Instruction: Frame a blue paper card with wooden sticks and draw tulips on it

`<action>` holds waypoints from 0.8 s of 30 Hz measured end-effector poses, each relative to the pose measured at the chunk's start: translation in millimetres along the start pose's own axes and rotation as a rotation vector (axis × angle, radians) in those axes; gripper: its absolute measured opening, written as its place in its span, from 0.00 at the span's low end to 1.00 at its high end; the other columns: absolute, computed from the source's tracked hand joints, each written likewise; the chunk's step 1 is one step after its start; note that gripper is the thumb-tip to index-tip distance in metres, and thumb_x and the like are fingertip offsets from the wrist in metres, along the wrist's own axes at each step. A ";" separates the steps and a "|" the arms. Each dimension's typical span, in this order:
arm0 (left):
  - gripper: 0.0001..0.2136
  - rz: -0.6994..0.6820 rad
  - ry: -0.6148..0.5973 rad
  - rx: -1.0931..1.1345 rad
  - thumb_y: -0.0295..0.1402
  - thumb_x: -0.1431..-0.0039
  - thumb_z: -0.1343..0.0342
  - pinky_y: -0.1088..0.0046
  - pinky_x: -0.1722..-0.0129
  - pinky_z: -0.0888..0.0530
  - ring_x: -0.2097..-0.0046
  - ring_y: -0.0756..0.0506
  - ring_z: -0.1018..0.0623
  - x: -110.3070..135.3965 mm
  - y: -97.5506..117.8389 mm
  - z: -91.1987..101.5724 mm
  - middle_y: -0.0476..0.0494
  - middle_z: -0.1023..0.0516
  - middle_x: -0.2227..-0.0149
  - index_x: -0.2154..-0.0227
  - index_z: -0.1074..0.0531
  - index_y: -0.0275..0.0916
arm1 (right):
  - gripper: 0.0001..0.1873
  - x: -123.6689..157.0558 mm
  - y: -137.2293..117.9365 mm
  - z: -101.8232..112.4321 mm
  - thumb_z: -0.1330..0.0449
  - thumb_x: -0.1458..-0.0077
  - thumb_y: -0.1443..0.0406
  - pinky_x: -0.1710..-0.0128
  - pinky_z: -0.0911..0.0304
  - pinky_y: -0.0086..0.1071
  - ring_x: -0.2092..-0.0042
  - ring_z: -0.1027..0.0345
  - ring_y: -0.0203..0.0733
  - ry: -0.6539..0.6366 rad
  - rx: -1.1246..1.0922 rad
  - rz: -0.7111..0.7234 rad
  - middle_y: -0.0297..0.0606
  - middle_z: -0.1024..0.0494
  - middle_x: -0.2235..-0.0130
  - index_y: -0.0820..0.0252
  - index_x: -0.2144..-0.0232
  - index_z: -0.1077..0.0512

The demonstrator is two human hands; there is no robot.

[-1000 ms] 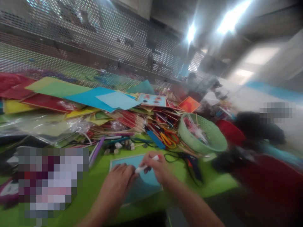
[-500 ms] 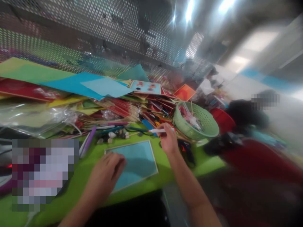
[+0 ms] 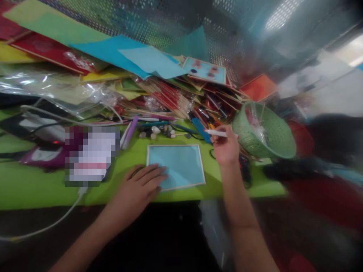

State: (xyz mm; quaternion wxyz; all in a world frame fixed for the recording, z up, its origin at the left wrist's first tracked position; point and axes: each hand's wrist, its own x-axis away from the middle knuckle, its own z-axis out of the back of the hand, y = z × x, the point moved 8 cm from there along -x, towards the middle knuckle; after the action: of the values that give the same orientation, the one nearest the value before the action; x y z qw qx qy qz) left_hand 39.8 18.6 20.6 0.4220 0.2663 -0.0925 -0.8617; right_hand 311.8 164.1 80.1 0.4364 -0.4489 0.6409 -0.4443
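A light-blue rectangular panel with a thin pale frame (image 3: 181,164) lies flat on the green tabletop. My left hand (image 3: 146,181) rests on its lower left corner, fingers stretched out and holding nothing. To the right of the panel, my right hand (image 3: 227,149) grips a white marker (image 3: 217,133), whose tip points left. That hand is raised near the panel's upper right corner. Small pebbles (image 3: 155,129) in white and dark tones sit just behind the panel.
A green perforated basket (image 3: 279,138) with plastic-wrapped bits stands at the right. Behind are piled sticks, coloured sheets (image 3: 113,53) and a decorated card (image 3: 205,71). Purple and white pens (image 3: 130,132), a blurred-out phone (image 3: 90,155) and its white cable (image 3: 56,226) are at the left.
The view has tilted down and shifted left. My left hand's fingers have gone from curled to spread flat on the panel. My right hand still holds the marker.
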 end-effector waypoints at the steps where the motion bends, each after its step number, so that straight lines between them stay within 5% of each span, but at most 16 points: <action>1: 0.16 -0.003 -0.028 0.005 0.35 0.24 0.52 0.54 0.33 0.34 0.34 0.41 0.25 -0.2 2.4 -3.5 0.48 0.21 0.36 0.41 0.24 0.50 | 0.23 -0.5 0.1 -0.4 0.30 0.50 0.42 0.75 0.41 0.29 0.75 0.38 0.34 -0.005 0.001 0.003 0.29 0.28 0.76 0.53 0.72 0.25; 13: 0.14 0.045 -0.011 -0.023 0.30 0.26 0.48 0.50 0.35 0.33 0.35 0.38 0.24 -21.0 16.6 -4.5 0.45 0.22 0.36 0.43 0.24 0.46 | 0.22 22.5 19.9 -36.9 0.35 0.41 0.42 0.68 0.31 0.32 0.73 0.34 0.34 -0.252 0.081 -0.136 0.32 0.22 0.71 0.53 0.64 0.21; 24: 0.15 0.110 -0.012 0.050 0.30 0.26 0.48 0.48 0.33 0.35 0.33 0.38 0.26 -9.2 10.0 -0.7 0.46 0.20 0.37 0.43 0.23 0.47 | 0.21 51.8 62.8 -63.2 0.34 0.42 0.44 0.68 0.36 0.33 0.66 0.27 0.40 -0.401 0.117 -0.328 0.37 0.19 0.68 0.55 0.63 0.19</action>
State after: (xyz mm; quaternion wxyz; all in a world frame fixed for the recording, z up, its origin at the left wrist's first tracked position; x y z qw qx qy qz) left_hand 51.6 19.5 27.4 0.4612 0.2660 -0.1310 -0.8363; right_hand 228.3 138.1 25.6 0.5021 -0.5997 0.4336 -0.4475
